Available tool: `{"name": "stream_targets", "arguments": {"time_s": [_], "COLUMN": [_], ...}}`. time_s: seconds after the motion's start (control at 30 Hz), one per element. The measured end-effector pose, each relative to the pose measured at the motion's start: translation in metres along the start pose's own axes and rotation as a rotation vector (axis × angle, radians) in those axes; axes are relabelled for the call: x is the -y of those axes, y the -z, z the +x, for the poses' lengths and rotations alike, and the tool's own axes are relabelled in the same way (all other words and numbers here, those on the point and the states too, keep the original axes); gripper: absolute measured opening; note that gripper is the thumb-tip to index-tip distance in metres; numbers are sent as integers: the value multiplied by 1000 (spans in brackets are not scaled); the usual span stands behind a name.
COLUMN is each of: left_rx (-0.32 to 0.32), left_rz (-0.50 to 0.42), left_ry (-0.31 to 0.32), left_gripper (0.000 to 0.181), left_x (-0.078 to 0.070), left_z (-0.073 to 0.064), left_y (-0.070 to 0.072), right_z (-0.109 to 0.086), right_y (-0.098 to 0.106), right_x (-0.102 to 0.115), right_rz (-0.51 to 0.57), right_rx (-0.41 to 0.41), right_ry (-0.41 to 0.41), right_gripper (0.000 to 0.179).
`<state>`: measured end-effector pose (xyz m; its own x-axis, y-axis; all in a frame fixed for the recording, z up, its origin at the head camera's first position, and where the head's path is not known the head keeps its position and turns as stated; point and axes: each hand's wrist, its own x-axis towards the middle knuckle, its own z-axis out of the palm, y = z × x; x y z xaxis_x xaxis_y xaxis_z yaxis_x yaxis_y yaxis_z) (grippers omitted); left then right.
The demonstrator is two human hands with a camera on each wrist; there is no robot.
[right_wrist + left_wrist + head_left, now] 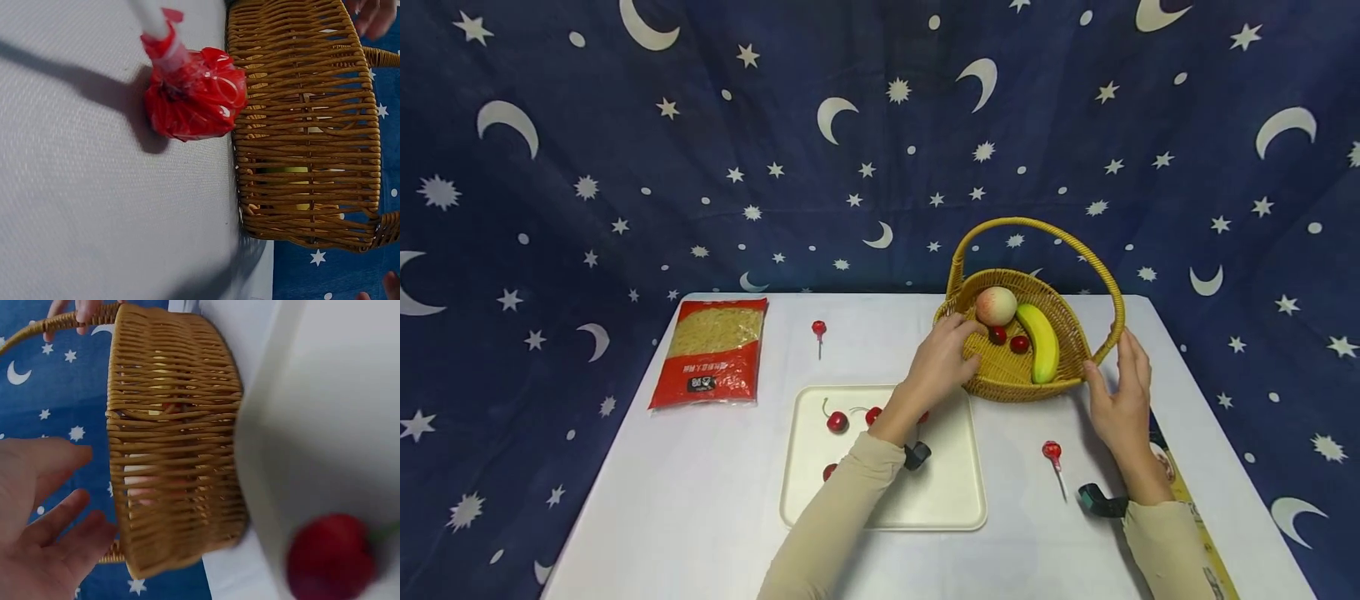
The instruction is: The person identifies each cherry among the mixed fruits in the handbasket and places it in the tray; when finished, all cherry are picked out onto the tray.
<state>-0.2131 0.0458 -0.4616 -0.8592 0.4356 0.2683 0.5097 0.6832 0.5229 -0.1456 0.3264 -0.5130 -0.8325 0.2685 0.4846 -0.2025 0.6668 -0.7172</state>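
Note:
A yellow wicker basket [1000, 390] with a tall arched handle [1022, 222] holds a peach [996, 306], a banana [1039, 342] and two cherries [1019, 344]. Over its left rim reaches my left hand [942, 357], fingers loosely bent near the peach. In the left wrist view, thumb and fingers of that hand [50, 519] are spread apart with nothing between them. At the basket's right side my right hand [1120, 408] holds the foot of the handle, thumb in front and fingers behind. The left forearm partly hides a cream tray [940, 508] with several cherries [837, 422].
A red-wrapped lollipop [1052, 451] lies in front of the basket, and another lollipop [818, 327] lies behind the tray. A red bag of pasta [715, 350] is at the back left. Beneath the right forearm runs a flat yellow-and-dark package [1195, 521]. A starry blue cloth [880, 208] hangs behind the table.

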Motion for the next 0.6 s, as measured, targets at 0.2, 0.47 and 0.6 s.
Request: {"name": "stream_targets", "arguments": {"time_s": [0.2, 0.47, 0.6], "left_rx": [113, 311, 368], "left_rz": [24, 106, 188], "left_ry": [-6, 7, 1], "left_gripper": [37, 45, 46], "left_x": [-2, -2, -5], "left_z": [37, 69, 79], "left_y": [-16, -43, -50], "right_z": [-3, -3, 0], "right_y": [0, -1, 0], "right_x": [-1, -3, -3], "right_rz": [-6, 2, -13], "right_rx": [17, -6, -9], "right_ry": [-6, 27, 47], "right_gripper": [74, 74, 74]}}
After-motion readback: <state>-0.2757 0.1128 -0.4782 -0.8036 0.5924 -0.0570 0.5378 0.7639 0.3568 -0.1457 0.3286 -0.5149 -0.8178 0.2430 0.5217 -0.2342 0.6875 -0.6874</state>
